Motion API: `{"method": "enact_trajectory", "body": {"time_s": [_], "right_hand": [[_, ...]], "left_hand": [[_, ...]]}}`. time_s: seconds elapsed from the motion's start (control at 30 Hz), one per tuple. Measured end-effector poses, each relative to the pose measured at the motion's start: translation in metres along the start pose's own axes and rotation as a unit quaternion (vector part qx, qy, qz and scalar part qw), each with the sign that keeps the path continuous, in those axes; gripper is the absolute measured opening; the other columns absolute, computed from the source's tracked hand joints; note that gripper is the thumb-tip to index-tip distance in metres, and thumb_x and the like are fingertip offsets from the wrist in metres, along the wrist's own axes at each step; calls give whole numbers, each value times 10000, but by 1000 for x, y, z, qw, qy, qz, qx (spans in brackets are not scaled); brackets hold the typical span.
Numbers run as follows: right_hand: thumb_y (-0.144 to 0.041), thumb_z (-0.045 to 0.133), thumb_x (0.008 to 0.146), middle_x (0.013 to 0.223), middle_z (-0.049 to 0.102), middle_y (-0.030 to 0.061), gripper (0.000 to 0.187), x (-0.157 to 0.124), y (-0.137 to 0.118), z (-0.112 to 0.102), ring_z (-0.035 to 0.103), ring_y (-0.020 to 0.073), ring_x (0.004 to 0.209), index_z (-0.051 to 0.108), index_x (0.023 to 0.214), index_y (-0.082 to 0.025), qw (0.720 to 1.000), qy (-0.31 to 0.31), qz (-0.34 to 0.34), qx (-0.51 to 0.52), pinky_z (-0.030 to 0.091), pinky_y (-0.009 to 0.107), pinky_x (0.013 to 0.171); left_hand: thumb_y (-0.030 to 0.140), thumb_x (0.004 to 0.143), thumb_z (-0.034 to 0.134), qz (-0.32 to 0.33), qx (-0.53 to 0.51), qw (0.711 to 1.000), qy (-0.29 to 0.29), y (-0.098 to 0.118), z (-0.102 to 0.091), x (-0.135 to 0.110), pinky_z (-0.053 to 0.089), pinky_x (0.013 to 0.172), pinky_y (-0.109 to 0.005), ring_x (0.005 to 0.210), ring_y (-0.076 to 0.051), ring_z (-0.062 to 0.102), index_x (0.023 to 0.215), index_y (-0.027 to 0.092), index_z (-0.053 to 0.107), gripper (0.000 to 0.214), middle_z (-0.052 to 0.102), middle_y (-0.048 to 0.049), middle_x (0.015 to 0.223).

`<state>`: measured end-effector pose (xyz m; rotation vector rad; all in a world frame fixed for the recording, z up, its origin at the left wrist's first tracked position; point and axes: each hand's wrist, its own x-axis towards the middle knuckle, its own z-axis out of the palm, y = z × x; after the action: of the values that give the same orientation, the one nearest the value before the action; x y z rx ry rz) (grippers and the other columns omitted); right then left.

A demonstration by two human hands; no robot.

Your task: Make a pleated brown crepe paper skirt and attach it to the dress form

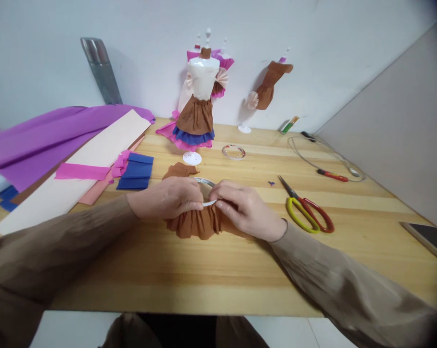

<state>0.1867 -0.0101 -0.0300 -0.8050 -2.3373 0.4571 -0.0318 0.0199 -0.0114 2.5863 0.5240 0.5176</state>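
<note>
My left hand (167, 198) and my right hand (247, 209) meet at the middle of the wooden table (218, 270). Both pinch a gathered piece of brown crepe paper (196, 224) that fans out below my fingers. A thin white strip of tape (209, 203) runs between my fingertips along the paper's top edge. A roll of clear tape (205, 182) lies just behind my hands, partly hidden. Another bit of brown paper (180, 170) lies beyond my left hand.
A small mannequin (200, 96) in a paper dress stands at the back, a second one (265, 89) to its right. Scissors (305, 208) lie on the right. Purple (48, 135), cream, pink and blue paper (136, 171) lie left. A tape ring (233, 152), cable and phone (429, 239) lie right.
</note>
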Motion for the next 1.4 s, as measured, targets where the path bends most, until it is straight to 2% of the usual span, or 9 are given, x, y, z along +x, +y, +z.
{"method": "enact_trajectory", "body": {"time_s": [0.27,0.47,0.63,0.73,0.87,1.0,1.13,1.27,1.4], "right_hand": [[-152,458,870,764,562,40,116,2,-1,-10,516,157,707,546,797,-169,998,18,52,17,400,290,664],[-181,459,861,737,547,24,96,0,7,-10,508,160,691,524,790,-183,989,100,108,-1,396,295,660],[-191,464,850,738,543,29,85,-1,19,-12,507,172,693,527,793,-186,985,138,97,-28,400,310,657],[-159,462,828,766,556,47,85,-1,23,-15,517,180,705,536,798,-190,991,126,33,-41,412,321,656],[-109,466,772,810,587,67,131,-1,27,-19,564,200,778,549,799,-207,994,96,-51,-5,463,347,687],[-82,459,758,858,609,80,185,-2,32,-20,590,195,807,577,828,-207,994,45,-91,38,494,347,701],[-79,462,752,886,613,91,181,-4,34,-21,591,182,776,586,810,-197,994,18,-85,69,501,332,671],[-81,464,760,882,621,88,175,-4,32,-22,603,175,774,597,776,-192,992,-3,-76,98,510,324,677],[-104,459,802,882,632,89,177,-4,28,-21,616,169,781,605,743,-185,989,-25,-53,139,512,309,680]], "left_hand": [[726,787,439,2,153,967,201,-23,3,1,441,901,-398,1009,-267,581,1043,146,635,663,685,-125,994],[610,921,335,22,139,935,326,-5,-4,-6,428,941,-410,1028,-246,572,1034,155,632,555,682,-120,1041],[513,937,378,-213,-70,880,418,-15,-2,-4,468,867,-347,894,-189,593,863,170,602,416,643,-66,891],[546,926,362,-356,-338,788,370,-32,2,2,517,784,-325,825,-171,630,943,161,526,419,631,-96,961],[641,872,411,-354,-526,725,269,-44,6,4,525,808,-331,950,-221,653,1004,149,526,522,657,-148,1059],[625,888,404,-260,-622,719,168,-42,3,0,503,876,-373,1047,-257,638,1092,127,577,566,679,-156,1098],[560,879,500,-298,-641,691,151,-41,0,-3,504,854,-350,983,-232,661,1076,140,617,478,709,-127,1040],[609,839,515,-338,-656,663,124,-46,-2,-5,506,806,-344,820,-219,665,786,107,652,523,717,-128,862],[465,790,619,-263,-664,698,63,-46,2,-6,487,781,-328,750,-185,625,561,142,523,407,668,-76,739]]}}
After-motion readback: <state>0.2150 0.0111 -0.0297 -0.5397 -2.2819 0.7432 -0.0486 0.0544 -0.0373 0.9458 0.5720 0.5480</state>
